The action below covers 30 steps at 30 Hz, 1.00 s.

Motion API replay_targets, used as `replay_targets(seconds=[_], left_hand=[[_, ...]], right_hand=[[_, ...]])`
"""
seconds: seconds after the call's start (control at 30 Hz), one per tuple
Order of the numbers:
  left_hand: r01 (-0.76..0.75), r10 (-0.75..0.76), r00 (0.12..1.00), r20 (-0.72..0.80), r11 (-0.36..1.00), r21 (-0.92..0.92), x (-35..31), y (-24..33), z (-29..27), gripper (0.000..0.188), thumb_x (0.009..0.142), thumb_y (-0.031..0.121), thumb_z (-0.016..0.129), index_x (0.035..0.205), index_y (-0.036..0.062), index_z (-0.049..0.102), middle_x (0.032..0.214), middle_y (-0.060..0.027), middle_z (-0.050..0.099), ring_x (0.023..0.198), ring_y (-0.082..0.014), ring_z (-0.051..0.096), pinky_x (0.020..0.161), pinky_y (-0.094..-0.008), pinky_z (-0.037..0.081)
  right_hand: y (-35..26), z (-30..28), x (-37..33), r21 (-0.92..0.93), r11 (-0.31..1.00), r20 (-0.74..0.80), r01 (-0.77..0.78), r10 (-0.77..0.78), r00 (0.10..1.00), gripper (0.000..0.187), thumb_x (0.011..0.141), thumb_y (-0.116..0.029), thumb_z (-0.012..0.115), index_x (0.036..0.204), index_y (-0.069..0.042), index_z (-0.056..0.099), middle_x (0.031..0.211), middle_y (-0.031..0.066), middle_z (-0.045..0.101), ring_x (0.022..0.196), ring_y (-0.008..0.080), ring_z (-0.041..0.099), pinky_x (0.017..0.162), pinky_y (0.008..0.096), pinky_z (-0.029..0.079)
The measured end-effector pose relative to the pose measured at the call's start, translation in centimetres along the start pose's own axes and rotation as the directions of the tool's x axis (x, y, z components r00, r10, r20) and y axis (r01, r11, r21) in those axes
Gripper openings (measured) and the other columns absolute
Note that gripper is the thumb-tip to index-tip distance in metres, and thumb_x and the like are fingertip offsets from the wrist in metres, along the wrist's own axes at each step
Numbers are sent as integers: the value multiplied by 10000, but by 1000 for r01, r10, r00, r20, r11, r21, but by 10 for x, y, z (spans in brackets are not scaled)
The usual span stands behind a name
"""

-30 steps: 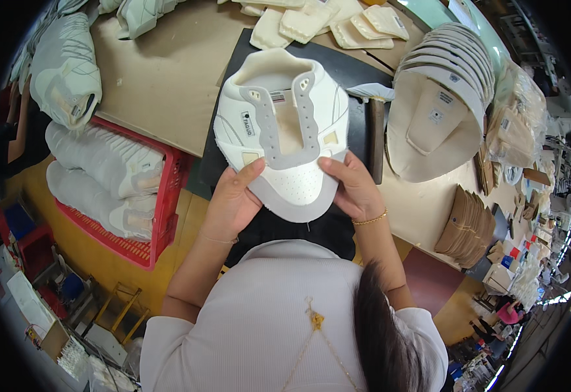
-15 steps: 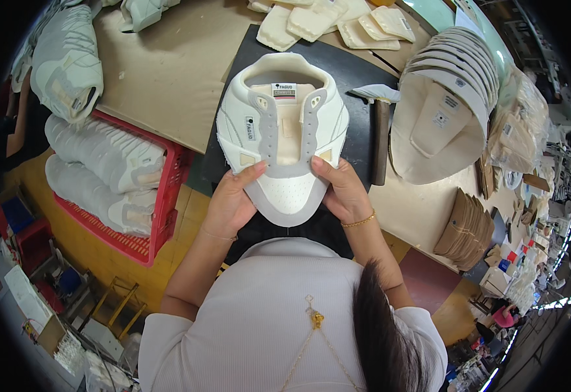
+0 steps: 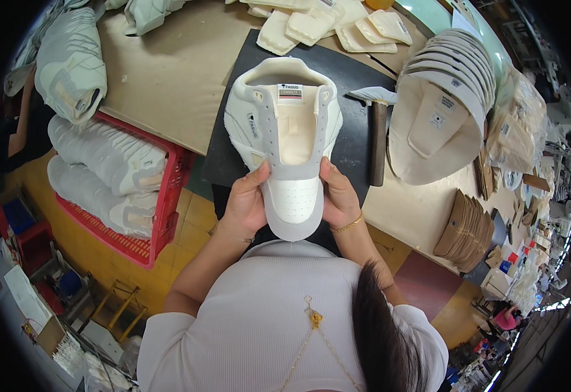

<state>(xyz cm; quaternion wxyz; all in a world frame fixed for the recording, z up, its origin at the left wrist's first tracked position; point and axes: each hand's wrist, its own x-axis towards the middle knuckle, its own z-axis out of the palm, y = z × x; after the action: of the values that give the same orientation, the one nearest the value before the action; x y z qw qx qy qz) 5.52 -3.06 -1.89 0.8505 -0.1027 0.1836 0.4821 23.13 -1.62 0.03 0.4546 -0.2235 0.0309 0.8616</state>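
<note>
A white and grey shoe upper (image 3: 293,202) is held in front of my chest, its toe toward me and its collar away over a black mat (image 3: 354,140). My left hand (image 3: 244,204) grips its left side near the toe, thumb on top beside the lace opening. On the opposite side my right hand (image 3: 342,197) grips it the same way. Both sets of fingers curl underneath, partly hidden. The sides bend down and the toe part looks narrow and arched. A hammer (image 3: 378,140) with a dark handle lies right of the upper.
On the right stands a nested stack of cream and grey uppers (image 3: 406,150), with brown sheet pieces (image 3: 463,232) nearer me. Cream padded tongues (image 3: 305,26) lie at the far edge. To the left, a red basket (image 3: 168,202) holds white uppers; more uppers (image 3: 70,72) lie beyond it.
My hands have come closer together and slightly nearer my body. The upper's front, spread wide before, is now bent down at the sides and narrower.
</note>
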Motion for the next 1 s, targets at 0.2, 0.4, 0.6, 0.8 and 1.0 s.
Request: replay_targets(seconds=[0.2, 0.4, 0.6, 0.8, 1.0], left_hand=[[95, -59, 979, 194, 978, -185, 7, -9, -11, 525, 920, 245, 620, 1347, -7, 449, 1325, -146, 546, 1229, -277, 520, 1080, -428, 376], [-163, 125, 986, 115, 888, 429, 1, 24, 24, 533, 963, 219, 560, 1415, 75, 316, 1299, -151, 512, 1146, -242, 548, 995, -381, 430], [-381, 432, 900, 52, 725, 574, -11, 43, 40, 627, 981, 294, 537, 1477, 73, 225, 1351, -142, 444, 1220, -227, 468, 974, -371, 411], [-179, 480, 877, -19, 365, 914, -19, 26, 33, 659, 952, 169, 569, 1474, 14, 197, 1247, -149, 540, 1052, -177, 573, 810, -294, 506], [-131, 428, 902, -64, 411, 902, -8, 18, 34, 509, 920, 56, 593, 1345, -17, 322, 1020, -157, 635, 772, -122, 634, 599, -234, 560]], right_hand=[[4, 1, -5, -56, 995, 10, 81, -81, 997, 536, 850, -223, 733, 1284, 4, 513, 1200, 102, 621, 1088, 202, 605, 958, 343, 490], [-48, 64, -44, -883, 432, -5, 183, -399, 917, 417, 823, -222, 765, 1129, 22, 621, 1047, 81, 684, 942, 177, 653, 829, 297, 509], [-42, 100, -54, -817, -457, 479, 350, -202, 854, 313, 849, -238, 695, 1100, -56, 654, 836, 90, 636, 793, 315, 591, 773, 390, 474], [-87, 20, -6, -655, -718, 487, -235, -639, 595, 467, 814, -155, 699, 1248, -53, 558, 1048, 171, 549, 865, 340, 571, 793, 400, 471], [-107, -16, -7, -752, -554, 224, -358, -725, 652, 498, 907, -75, 559, 1382, -57, 410, 1045, 190, 514, 920, 326, 587, 813, 388, 484]])
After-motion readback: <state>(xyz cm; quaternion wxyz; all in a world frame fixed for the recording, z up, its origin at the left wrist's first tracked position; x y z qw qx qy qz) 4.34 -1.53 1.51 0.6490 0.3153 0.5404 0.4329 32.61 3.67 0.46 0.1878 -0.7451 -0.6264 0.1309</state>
